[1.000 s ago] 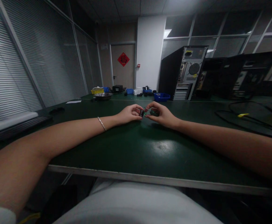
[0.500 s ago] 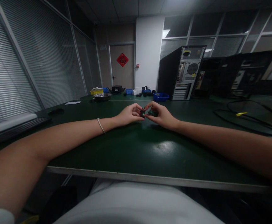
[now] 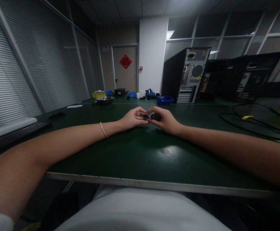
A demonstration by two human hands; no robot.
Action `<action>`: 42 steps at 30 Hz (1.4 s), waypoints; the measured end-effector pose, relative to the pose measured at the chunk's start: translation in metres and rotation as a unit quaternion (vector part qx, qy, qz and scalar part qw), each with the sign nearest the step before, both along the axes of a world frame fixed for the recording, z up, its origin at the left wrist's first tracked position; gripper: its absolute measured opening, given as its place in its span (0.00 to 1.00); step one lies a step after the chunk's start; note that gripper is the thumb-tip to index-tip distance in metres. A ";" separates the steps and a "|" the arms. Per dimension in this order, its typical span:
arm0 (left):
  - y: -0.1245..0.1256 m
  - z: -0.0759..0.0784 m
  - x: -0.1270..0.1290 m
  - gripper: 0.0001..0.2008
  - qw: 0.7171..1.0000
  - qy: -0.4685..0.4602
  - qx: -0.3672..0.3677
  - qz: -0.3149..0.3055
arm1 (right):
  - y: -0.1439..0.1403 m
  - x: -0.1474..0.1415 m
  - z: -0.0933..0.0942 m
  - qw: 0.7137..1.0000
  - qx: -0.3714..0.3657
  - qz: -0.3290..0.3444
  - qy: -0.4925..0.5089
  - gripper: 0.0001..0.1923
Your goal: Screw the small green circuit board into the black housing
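left hand (image 3: 132, 118): fingertips pinch small dark part (image 3: 146, 116) | right hand (image 3: 165, 120): grips second dark piece (image 3: 156, 117) | parts meet between hands, axis left-right, mid-far on green table (image 3: 130, 154)

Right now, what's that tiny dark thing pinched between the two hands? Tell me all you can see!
The small dark part is a little blackish piece with a pale, shiny bit at its left end. It is too small and dim to tell its material. The left hand pinches that left end with its fingertips, and the right hand grips the darker right end. It sits just above the green table, far out in front, between both hands.
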State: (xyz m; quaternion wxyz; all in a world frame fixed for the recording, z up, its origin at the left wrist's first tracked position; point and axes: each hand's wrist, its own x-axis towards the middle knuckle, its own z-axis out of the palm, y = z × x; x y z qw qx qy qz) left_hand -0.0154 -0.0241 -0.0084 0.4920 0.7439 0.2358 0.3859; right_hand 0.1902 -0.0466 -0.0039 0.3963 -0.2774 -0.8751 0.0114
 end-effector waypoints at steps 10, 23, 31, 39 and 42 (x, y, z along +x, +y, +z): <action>-0.001 -0.001 0.003 0.15 0.998 -0.044 -0.034 0.007 | 0.000 -0.002 0.000 1.000 0.000 0.008 -0.006 0.11; 0.004 0.002 0.000 0.12 0.997 -0.047 0.018 0.056 | 0.002 0.001 0.001 0.998 0.029 -0.008 0.052 0.09; 0.001 0.004 0.001 0.10 0.995 -0.049 0.031 0.082 | 0.002 0.001 0.000 0.998 0.033 -0.007 0.056 0.09; 0.002 0.003 0.003 0.10 0.998 -0.043 0.029 0.039 | 0.007 0.002 -0.002 1.000 -0.002 -0.017 0.016 0.10; 0.004 0.001 0.003 0.10 0.998 -0.047 0.033 0.036 | 0.010 0.002 -0.003 0.999 -0.010 -0.045 0.014 0.11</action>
